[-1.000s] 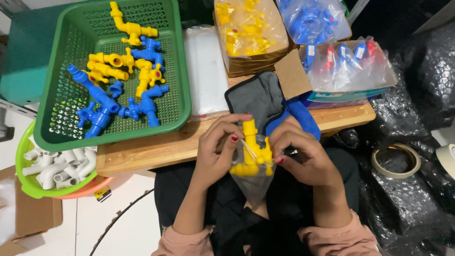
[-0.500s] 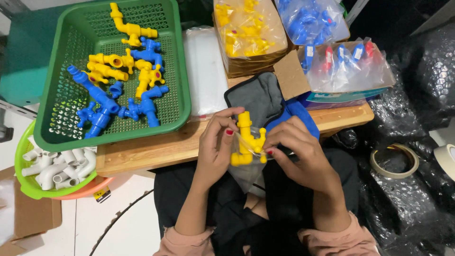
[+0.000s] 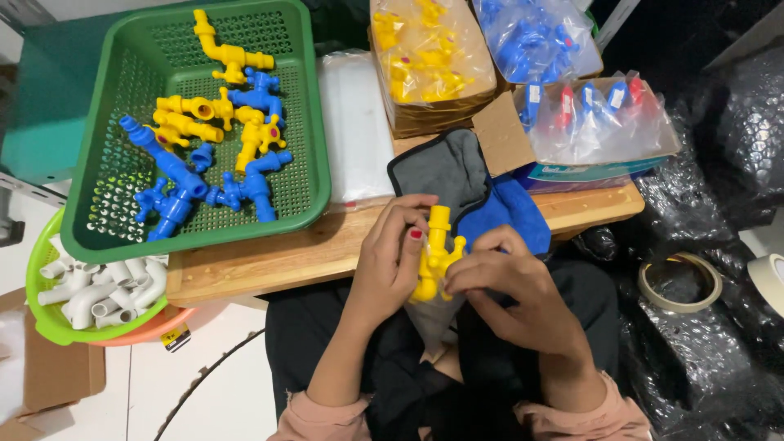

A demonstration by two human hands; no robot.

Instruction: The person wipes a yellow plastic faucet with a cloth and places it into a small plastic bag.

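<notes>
Gripping upright yellow plastic tap (image 3: 435, 253), both hands

Pink sleeves pushed to elbows – dark trousers – red-painted nails on left hand (image 3: 390, 265).

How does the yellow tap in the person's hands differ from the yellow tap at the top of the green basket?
The held yellow tap stands upright between the left hand and right hand; the basket's top yellow tap lies flat, untouched. The held tap is over the person's lap, partly hidden by fingers; the top tap shows whole in the green basket. Both are yellow plastic.
</notes>
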